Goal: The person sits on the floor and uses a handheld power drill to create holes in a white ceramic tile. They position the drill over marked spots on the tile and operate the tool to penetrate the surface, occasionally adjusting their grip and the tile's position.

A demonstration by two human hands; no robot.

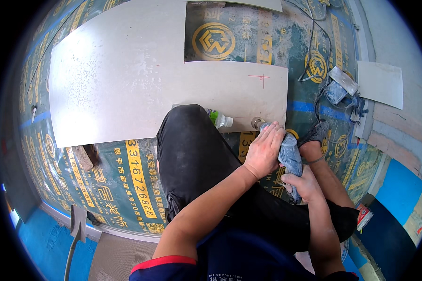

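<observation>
Both my hands grip a dusty blue angle grinder (291, 157) at the right end of a large pale tile (112, 75). My left hand (266, 149) is closed over its front end, beside a round metal hole-cutting bit (256, 122). The bit is at the tile's lower right edge; I cannot tell whether it has cut in. My right hand (305, 182) wraps round the rear body. A rectangular notch is cut from the tile's upper side, and a red cross mark (262, 77) lies below it. A clear bottle with a green label (219, 118) lies against my knee.
A second dusty power tool (338, 91) rests at the right with its cable (330, 51), near a pale tile piece (382, 84). Printed green sheeting (112, 187) covers the floor. A shovel (78, 222) stands at lower left. My bare foot (310, 150) is close to the grinder.
</observation>
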